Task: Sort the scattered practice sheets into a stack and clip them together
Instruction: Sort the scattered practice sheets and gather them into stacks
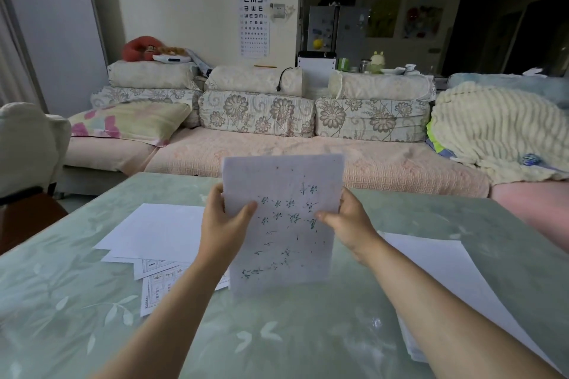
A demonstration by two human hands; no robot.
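A white practice sheet (281, 181) with green handwriting stands upright above the table, its lower edge near the tabletop. My left hand (223, 221) grips its left edge, thumb on the front. My right hand (348, 221) grips its right edge the same way. Several more sheets (160, 231) lie overlapped on the table to the left, some blank side up, some printed with grids. Another white sheet pile (446, 274) lies to the right, partly under my right forearm. No clip is in view.
The pale green table (277, 341) has a leaf pattern. Behind it stands a long sofa (277, 151) with floral cushions and a cream blanket (498, 132) at the right. An armchair (27, 144) sits at the far left.
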